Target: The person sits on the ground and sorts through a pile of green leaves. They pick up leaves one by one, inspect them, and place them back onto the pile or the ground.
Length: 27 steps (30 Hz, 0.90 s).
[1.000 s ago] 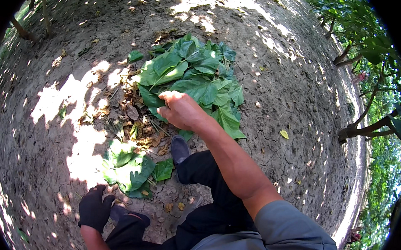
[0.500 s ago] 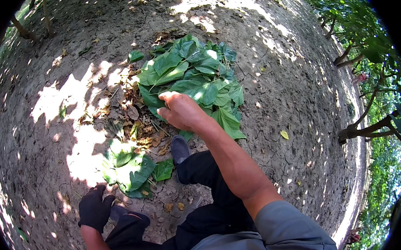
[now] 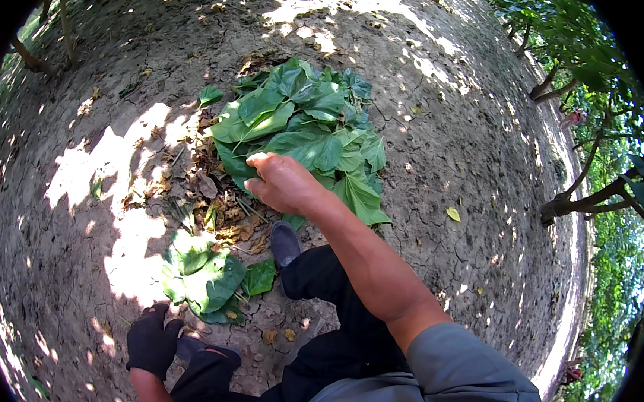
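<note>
A large pile of broad green leaves [image 3: 311,148] lies on the ground ahead of me. At its near-left edge is my bare right hand [image 3: 284,183], fingers curled in against the leaves. Whatever sits between its fingertips is too hidden to make out. A smaller stack of green leaves [image 3: 212,279] rests nearer to me, partly in bright sun. Just below that stack hovers my left hand [image 3: 152,342] in a black glove, thumb and fingers slightly apart, with nothing seen in it. One leaf [image 3: 259,277] sticks out at the small stack's right side.
Dry brown leaves [image 3: 234,228] and stalks litter the cracked soil between the two piles. My shoes [image 3: 285,243] stand close to both. A single green leaf [image 3: 210,95] lies left of the large pile, a yellow leaf [image 3: 452,214] to the right. Low tree branches [image 3: 586,208] edge the right side.
The whole view has shifted slightly. My right hand stays at the edge of the large pile, and my left hand keeps its place by the small stack.
</note>
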Available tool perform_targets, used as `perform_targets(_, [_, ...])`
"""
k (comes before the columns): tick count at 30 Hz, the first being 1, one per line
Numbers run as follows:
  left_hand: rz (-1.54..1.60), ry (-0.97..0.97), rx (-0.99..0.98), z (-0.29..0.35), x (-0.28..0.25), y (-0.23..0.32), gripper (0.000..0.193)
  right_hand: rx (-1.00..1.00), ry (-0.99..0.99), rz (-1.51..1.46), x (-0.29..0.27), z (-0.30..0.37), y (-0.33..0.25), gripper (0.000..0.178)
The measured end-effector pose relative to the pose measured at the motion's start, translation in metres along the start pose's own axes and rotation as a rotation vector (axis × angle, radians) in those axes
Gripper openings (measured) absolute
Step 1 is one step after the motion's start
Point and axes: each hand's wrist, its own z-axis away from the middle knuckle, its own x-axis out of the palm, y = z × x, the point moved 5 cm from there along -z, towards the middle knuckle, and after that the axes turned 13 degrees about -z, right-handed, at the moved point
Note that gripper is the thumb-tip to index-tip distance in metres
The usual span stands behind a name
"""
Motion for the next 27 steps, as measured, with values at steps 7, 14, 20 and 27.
perform_targets(7, [0.003,0.016,-0.038,0.003,-0.007,-0.004,0.037,0.001,-0.003,-0.054,-0.005,-0.001,-0.017,0.047])
perform_targets(14, [0.006,0.095,-0.010,0.003,-0.005,-0.022,0.033,-0.052,0.075,-0.069,0.016,-0.003,-0.001,0.045])
perform_targets(20, [0.060,0.072,-0.132,0.018,-0.005,-0.045,0.035,-0.067,0.036,-0.045,0.031,-0.006,-0.015,0.046])
perform_targets(27, [0.095,0.111,-0.203,0.029,0.003,-0.061,0.037,0.018,-0.038,-0.039,0.046,-0.009,-0.015,0.050])
